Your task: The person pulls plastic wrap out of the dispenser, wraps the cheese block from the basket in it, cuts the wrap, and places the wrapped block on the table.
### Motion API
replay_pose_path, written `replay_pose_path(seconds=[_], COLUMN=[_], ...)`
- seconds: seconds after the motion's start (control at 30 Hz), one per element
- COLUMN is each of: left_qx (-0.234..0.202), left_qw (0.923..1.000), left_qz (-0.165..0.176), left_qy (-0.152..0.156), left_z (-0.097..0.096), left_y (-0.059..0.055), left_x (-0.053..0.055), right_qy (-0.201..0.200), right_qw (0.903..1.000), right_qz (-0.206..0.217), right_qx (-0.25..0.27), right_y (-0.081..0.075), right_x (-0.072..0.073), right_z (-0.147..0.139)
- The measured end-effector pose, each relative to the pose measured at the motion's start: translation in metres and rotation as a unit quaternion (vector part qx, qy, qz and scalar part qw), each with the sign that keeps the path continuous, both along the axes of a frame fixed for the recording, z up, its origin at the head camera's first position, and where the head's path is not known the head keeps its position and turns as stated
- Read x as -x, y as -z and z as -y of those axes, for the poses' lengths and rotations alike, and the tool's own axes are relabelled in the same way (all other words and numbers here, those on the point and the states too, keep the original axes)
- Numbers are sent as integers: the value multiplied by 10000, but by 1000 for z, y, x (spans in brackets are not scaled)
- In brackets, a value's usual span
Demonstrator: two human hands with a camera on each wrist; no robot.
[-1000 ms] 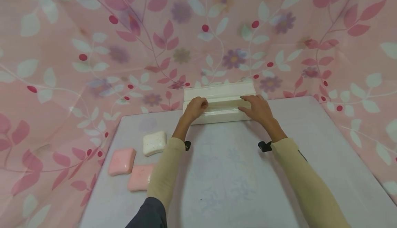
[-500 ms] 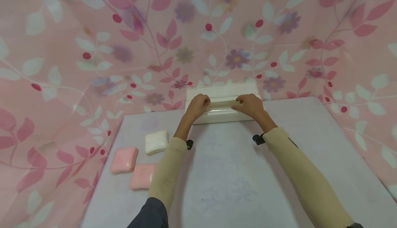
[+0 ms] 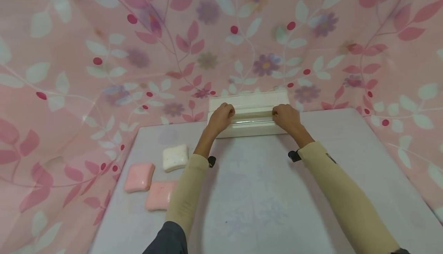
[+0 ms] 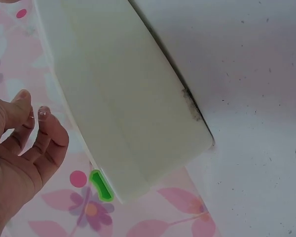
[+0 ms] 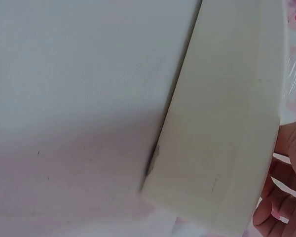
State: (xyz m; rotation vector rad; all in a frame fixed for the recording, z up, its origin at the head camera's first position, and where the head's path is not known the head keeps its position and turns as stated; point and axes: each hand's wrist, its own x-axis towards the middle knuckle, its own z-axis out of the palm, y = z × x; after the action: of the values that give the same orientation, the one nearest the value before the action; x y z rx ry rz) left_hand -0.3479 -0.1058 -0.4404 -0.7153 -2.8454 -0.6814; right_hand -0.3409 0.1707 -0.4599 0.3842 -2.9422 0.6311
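A long white cling film dispenser (image 3: 254, 131) stands at the table's back edge, its lid (image 3: 249, 99) tipped back against the cloth. Glossy clear film (image 3: 252, 121) shines along its opening. My left hand (image 3: 221, 118) is over the left part of the opening, thumb and fingertips pinching the film's edge. My right hand (image 3: 286, 117) is at the right part, fingers curled in, with the film between them hard to see. In the left wrist view, a green piece (image 4: 101, 185) shows at the dispenser's end. The right wrist view has the right fingers (image 5: 278, 210) partly hidden behind the dispenser's wall.
On the left of the pale table (image 3: 249, 192) lie a speckled white soap bar (image 3: 175, 158) and two pink soap bars, one pink bar (image 3: 139, 177) farther left, the other pink bar (image 3: 160, 195) partly behind the left sleeve. A pink floral cloth (image 3: 155, 54) hangs behind.
The right hand went left along the opening with thumb and fingers apart, then came back right with its fingers drawn together. The left hand stays at its spot on the dispenser.
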Motion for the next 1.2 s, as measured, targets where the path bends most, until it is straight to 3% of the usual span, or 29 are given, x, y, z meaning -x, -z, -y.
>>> replay_pose_path(seconds=[0.17, 0.43, 0.57, 0.8, 0.97, 1.2], left_qx=[-65, -546, -858, -1318, -1411, -1558], left_qw=[10000, 9983, 9961, 9911, 9895, 9861], left_qz=[-66, 65, -46, 27, -28, 275], left_qy=[-5, 181, 185, 199, 305, 514], left_z=[3, 6, 8, 14, 18, 20], left_y=[0, -5, -11, -26, -31, -37], left_x=[0, 2, 1, -3, -5, -8], right_qy=[64, 134, -99, -633, -897, -1020], right_qw=[9998, 9989, 9959, 9799, 9762, 9694], right_qz=[-172, -404, -510, -851, -869, -1465], right_qx=[122, 216, 741, 1689, 1771, 1682], right_y=[6, 8, 0, -13, -18, -19], right_x=[-3, -7, -10, -12, -14, -19], right_z=[-7, -8, -10, -19, -22, -26])
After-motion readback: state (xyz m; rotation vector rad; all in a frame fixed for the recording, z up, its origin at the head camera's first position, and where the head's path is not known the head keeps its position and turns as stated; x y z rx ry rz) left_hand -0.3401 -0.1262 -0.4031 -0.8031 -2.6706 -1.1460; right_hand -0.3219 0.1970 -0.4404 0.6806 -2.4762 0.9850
